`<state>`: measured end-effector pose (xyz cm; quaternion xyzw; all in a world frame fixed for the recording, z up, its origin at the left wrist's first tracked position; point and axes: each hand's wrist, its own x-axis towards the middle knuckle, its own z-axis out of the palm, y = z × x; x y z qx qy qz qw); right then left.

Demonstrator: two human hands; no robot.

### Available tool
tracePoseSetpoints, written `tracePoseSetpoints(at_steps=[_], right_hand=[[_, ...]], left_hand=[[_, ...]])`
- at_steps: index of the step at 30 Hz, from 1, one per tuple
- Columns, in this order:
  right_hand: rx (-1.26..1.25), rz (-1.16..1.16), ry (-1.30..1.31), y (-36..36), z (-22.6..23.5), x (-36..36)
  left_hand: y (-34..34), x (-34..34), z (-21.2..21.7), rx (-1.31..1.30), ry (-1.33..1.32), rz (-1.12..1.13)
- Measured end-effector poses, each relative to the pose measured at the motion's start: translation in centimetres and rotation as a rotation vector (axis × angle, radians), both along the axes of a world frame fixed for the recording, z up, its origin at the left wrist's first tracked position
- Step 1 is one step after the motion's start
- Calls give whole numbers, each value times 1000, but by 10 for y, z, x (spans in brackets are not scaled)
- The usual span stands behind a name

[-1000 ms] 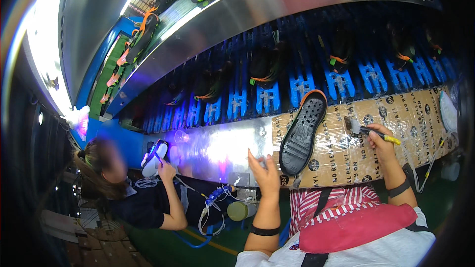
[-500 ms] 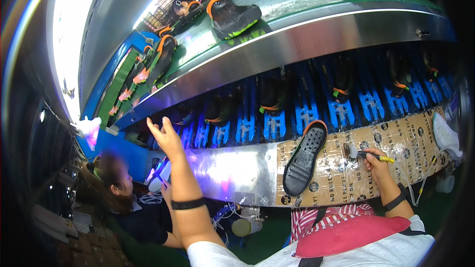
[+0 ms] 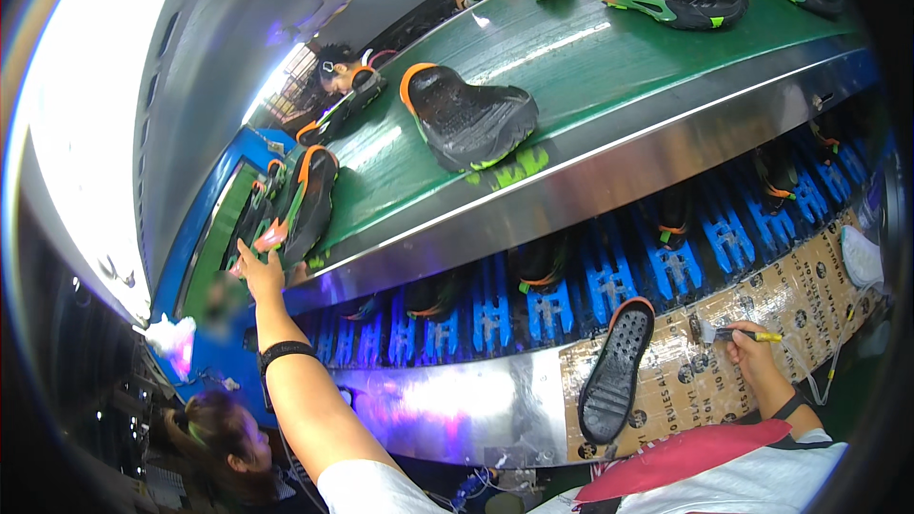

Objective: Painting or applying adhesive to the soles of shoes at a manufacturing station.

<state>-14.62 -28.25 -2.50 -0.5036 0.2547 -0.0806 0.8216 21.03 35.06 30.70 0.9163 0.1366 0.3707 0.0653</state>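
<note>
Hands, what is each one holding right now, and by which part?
Right hand holds a small brush by its yellow handle. Left hand reaches a shoe on the green belt; any hold cannot be told.

I see only flattened brown printed cardboard packaging point(image 3: 724, 371) taped over my steel bench front at lower right, patterned with round dark logos.

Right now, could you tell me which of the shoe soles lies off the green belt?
The black sole with an orange rim, tread up on the taped cardboard ledge beside the right hand; the others ride the green belt.
</note>
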Motion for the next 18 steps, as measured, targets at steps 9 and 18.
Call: tracePoseSetpoints(at_steps=[9, 18], right_hand=[[23, -23, 34, 7, 19, 5], [146, 76, -68, 2, 14, 12]], left_hand=[[35, 27, -10, -51, -83, -138], [-6, -108, -11, -1085, -586, -294]])
